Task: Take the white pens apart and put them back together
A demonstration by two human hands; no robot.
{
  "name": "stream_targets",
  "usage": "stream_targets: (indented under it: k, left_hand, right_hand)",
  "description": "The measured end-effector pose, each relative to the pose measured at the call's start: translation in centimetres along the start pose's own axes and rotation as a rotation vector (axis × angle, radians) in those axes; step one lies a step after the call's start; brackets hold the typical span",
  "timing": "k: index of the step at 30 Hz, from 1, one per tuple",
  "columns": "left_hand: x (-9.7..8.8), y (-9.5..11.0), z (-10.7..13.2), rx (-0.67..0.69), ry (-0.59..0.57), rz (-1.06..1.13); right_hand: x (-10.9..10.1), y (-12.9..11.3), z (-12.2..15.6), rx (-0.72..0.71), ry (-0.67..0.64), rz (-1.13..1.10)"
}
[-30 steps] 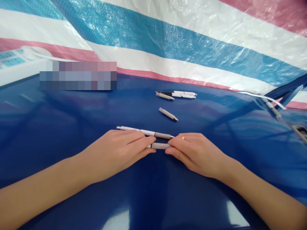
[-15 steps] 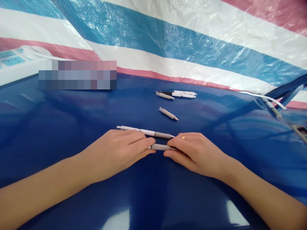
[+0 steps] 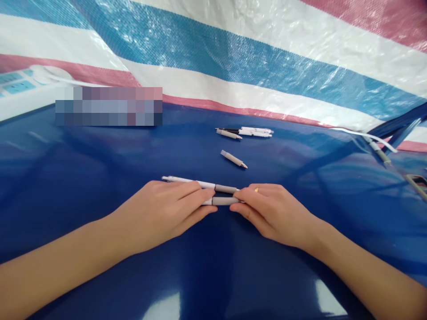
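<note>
Both hands rest on a glossy blue table (image 3: 100, 178) and hold one pen (image 3: 223, 201) between them. My left hand (image 3: 167, 209) pinches the white barrel end. My right hand (image 3: 270, 211) pinches the grey grip end, and a ring shows on one finger. Most of that pen is hidden under the fingers. A second white pen with a grey grip (image 3: 200, 184) lies on the table just behind my fingertips, touching or nearly touching them.
A loose grey pen tip section (image 3: 233, 159) lies farther back. Behind it lie a white pen body (image 3: 255, 131), a black refill and another grey piece (image 3: 228, 134). A striped tarp (image 3: 233, 58) rises behind. A white cable (image 3: 363, 134) runs at right, a power strip (image 3: 20, 82) at left.
My right hand has shifted slightly along the grey grip, and the held pen sits a touch higher. Everything else on the table is unmoved.
</note>
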State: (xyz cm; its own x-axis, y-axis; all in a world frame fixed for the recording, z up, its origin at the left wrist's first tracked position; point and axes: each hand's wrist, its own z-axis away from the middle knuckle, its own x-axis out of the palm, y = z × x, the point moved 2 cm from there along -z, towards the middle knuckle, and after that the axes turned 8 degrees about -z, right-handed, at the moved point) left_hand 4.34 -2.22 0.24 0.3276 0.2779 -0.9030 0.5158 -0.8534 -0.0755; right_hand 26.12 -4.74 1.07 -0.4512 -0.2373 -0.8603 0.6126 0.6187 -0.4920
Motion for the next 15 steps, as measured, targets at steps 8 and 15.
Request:
stream_targets:
  k: [8, 15]
  left_hand:
    - [0.04, -0.35, 0.41, 0.02, 0.015, -0.074]
    - [-0.2, -0.44, 0.1, 0.012, 0.031, -0.042]
  right_hand:
    - [-0.32, 0.08, 0.05, 0.025, -0.013, -0.028]
    - [-0.46, 0.01, 0.06, 0.087, -0.031, -0.097]
